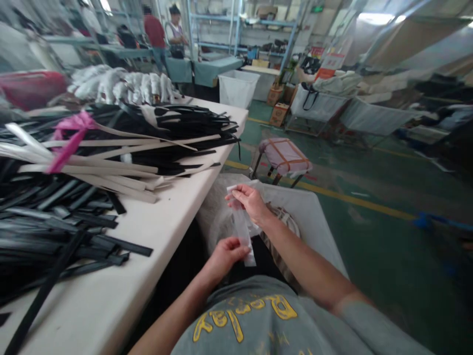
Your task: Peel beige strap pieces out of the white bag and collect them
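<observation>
A white bin (316,209) beside the desk's (177,217) right edge holds crumpled clear plastic (214,212) and a beige bundle (287,217). Near it, my left fingers (241,253) and right fingers (242,190) pinch a narrow, translucent strip (242,228).

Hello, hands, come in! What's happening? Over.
Left hand pinching translucent strip, near part. Right hand pinching far part. White table at left, touching neither hand.

lighting: overhead lamps (376,18) are glaring white at upper right; pale table (173,207) is catching soft light; green floor (369,236) is falling dim toward the right edge. quality: outer edges are stretching and smearing; background shelves (214,17) are showing soft.
</observation>
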Motion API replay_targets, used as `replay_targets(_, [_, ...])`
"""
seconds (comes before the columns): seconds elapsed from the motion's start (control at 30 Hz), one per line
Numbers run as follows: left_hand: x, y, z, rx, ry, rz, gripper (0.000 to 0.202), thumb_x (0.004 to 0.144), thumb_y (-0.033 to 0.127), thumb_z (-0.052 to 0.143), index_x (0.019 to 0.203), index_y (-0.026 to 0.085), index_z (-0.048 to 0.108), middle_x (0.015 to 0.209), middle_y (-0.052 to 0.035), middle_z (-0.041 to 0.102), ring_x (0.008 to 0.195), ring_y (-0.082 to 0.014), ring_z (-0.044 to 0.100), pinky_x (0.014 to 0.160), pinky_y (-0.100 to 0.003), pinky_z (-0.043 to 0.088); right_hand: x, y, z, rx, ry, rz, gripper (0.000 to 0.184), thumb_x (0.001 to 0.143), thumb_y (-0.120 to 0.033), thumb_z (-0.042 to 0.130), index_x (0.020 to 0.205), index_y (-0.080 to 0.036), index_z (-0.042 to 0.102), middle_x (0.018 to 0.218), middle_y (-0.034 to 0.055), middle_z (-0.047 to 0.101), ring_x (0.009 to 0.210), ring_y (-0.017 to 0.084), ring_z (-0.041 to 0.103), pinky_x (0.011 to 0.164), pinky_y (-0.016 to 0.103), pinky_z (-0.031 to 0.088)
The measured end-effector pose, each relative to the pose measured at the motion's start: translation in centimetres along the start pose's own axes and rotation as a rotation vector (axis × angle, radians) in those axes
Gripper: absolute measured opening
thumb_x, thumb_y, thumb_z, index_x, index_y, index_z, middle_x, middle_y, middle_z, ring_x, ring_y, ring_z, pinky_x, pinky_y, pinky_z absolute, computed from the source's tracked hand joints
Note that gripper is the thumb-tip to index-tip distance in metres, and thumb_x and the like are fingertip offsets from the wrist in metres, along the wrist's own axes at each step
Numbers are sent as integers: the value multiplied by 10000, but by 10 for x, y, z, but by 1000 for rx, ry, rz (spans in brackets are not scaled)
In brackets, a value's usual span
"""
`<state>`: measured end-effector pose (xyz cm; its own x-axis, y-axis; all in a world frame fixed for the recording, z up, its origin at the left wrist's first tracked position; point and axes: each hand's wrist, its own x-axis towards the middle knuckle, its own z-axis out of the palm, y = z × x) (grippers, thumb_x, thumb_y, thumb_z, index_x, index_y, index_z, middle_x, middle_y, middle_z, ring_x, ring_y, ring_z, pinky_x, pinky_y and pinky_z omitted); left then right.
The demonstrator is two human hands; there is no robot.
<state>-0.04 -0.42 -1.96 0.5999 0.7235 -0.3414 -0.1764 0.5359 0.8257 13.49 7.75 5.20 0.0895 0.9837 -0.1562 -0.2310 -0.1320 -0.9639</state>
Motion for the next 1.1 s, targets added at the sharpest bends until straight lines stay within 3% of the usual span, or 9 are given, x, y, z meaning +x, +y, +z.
replay_targets(0.1, [11,-11,-5,45,-40,-44,520,586,624,829,712,131,722,605,-36,650,528,-111,523,582,-258,403,9,7,-1,-64,-13,1,273,704,-405,785,861,-210,676,763,23,759,564,150,685,507,245,519])
replay_targets(0.27, [26,-18,-22,78,-16,-65,607,538,720,795,656,133,694,602,-56,652,525,-132,544,589,-282,416,35,20,1,-212,-93,10,249,738,-399,738,885,-204,687,809,46,761,596,167,689,566,290,545])
replay_targets(0.37, [30,-16,-29,48,23,-16,617,530,719,802,639,125,678,598,-59,640,529,-127,539,588,-277,404,59,23,8,-433,-93,-128,205,779,-384,670,866,-200,688,832,44,751,650,181,684,622,313,550])
replay_targets(0.5, [31,-8,-36,-95,96,4,619,499,687,843,671,121,662,614,-39,624,559,-130,546,630,-291,453,89,15,28,-979,-67,-395,133,843,-275,601,854,-195,707,839,45,745,787,201,684,764,320,526])
replay_targets(0.6, [33,-1,-40,-220,156,18,606,478,645,878,677,124,642,611,-12,583,554,-113,504,651,-309,486,103,6,55,-1211,-102,-496,135,879,-221,593,918,-194,719,958,60,749,856,198,685,825,316,512])
replay_targets(0.83, [41,0,-43,-342,241,30,555,483,584,893,587,184,522,540,38,430,520,-96,386,595,-306,436,121,6,146,-1266,-335,-785,322,893,-210,624,1209,-156,658,1339,124,627,1235,244,579,1070,371,420])
replay_targets(0.97, [49,-3,-43,-384,281,38,565,471,595,887,609,183,526,550,34,442,526,-98,390,582,-290,423,132,17,201,-1275,-386,-750,675,842,-428,718,1410,-130,508,1480,150,514,1356,266,473,1144,398,335])
replay_targets(1.1, [54,0,-41,-404,252,78,499,518,514,885,785,145,681,695,-22,599,600,-119,483,619,-287,437,134,35,244,-1395,-342,-659,984,722,-573,783,1501,-128,380,1506,185,462,1384,313,415,1171,467,248])
